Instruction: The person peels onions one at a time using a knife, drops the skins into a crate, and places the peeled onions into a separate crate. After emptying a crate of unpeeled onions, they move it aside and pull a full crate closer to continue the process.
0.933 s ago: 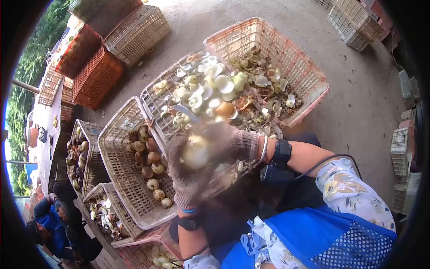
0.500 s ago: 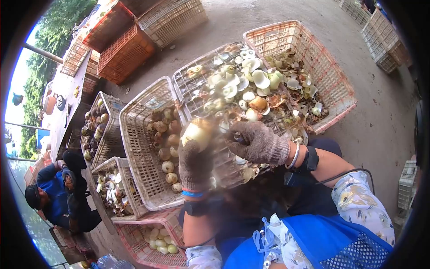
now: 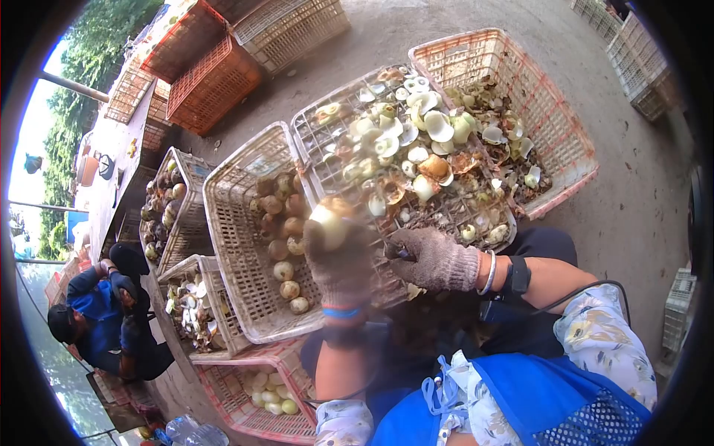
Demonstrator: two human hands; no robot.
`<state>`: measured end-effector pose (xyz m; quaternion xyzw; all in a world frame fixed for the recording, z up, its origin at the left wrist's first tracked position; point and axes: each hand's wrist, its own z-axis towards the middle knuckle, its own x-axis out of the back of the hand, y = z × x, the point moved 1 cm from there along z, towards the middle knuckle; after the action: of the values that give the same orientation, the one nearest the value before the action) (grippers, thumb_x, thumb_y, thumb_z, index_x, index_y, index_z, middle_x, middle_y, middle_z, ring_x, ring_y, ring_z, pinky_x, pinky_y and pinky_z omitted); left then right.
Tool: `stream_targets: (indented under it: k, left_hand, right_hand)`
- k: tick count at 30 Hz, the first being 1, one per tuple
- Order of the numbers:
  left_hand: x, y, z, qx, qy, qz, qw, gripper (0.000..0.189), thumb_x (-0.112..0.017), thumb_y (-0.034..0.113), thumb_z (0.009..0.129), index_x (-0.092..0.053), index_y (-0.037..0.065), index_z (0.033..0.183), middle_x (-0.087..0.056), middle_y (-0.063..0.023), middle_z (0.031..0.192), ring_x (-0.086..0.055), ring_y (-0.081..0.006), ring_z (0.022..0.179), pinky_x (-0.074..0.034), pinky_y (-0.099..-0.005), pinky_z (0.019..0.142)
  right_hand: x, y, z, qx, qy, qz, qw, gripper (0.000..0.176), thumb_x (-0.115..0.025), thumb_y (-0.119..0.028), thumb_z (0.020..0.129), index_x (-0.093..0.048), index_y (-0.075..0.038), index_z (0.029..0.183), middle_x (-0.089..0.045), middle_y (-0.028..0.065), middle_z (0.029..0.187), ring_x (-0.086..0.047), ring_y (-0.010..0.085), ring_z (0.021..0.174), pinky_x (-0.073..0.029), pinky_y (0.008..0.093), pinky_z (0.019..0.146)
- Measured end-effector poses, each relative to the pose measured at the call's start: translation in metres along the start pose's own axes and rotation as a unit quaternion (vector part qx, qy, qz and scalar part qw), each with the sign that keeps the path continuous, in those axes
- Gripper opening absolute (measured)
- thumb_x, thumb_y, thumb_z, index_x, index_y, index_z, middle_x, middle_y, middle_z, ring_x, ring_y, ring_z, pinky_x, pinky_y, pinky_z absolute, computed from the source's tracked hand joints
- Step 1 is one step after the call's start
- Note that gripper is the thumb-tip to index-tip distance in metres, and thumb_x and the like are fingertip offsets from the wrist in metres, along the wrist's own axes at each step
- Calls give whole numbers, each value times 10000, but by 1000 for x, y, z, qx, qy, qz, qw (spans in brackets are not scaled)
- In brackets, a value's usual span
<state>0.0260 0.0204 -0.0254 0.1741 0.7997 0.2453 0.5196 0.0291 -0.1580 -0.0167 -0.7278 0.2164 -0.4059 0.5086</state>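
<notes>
Peeling seems in hand: the left hand grasps a part-peeled onion, the right hand clenches a dark handle, and further trimming calls for steadiness.

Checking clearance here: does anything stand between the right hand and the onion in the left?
Nothing visible stands between the right hand and the onion in the left hand, though blur softens that gap.

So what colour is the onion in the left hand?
The onion is mostly whitish, brownish toward the top; head view.
</notes>
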Motion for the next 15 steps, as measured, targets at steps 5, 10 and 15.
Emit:
stream_targets:
  k: [5,10,15]
  left_hand:
    - [5,6,12,-48,-33,-10,998,556,-642,529,872,-560,91,1204,-624,-63,1072,-598,-183,916,-519,-304,774]
    - [-10,-8,1,-44,-78,193,977,547,-630,538,868,-575,91,1179,-644,-81,1060,-622,-229,934,-531,-358,771]
    - [-7,-8,-13,28,-92,262,960,498,-667,383,860,-552,41,1203,-631,-97,1088,-607,-253,1023,-483,-379,931]
  right_hand:
    - [5,5,-5,10,35,-17,999,227,-665,-193,848,-636,-57,1029,-653,167,872,-652,313,788,-524,396,730]
    - [23,-23,14,44,83,135,986,478,-742,-191,787,-579,-12,1199,-659,197,988,-664,344,892,-536,397,790]
    - [36,-10,31,257,108,9,960,554,-738,-138,729,-563,3,1235,-635,214,1054,-619,384,1015,-504,416,895]
